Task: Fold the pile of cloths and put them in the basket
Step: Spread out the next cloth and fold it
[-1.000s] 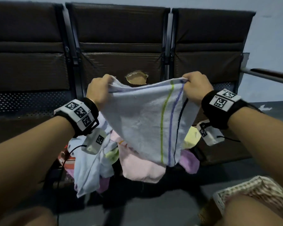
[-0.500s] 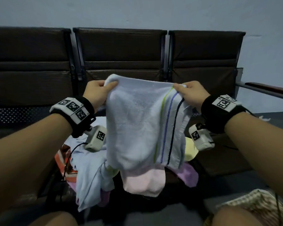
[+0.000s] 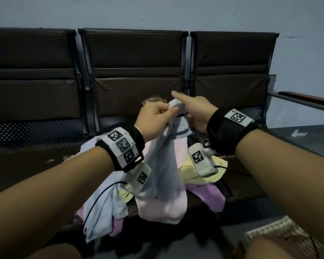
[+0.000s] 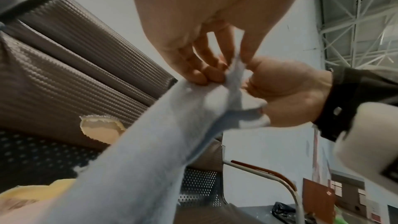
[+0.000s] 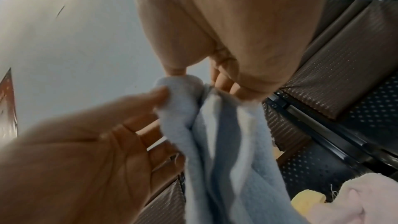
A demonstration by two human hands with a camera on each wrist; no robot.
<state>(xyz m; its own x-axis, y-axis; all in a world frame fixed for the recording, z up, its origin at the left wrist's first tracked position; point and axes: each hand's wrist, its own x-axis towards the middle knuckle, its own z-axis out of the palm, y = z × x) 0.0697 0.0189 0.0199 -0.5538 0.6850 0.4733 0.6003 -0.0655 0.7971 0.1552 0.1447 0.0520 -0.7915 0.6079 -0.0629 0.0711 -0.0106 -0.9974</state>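
Cloth [image 3: 163, 161] hangs pinched by left hand [image 3: 153, 120] and right hand [image 3: 196, 113].

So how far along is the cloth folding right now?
Early. Nothing looks finished. In hand: the left hand and right hand pinch the top corners of the white towel together, making its first fold. Left: the pile on the bench, then the basket.

The basket [image 3: 281, 238] (checked) runs off the lower edge.
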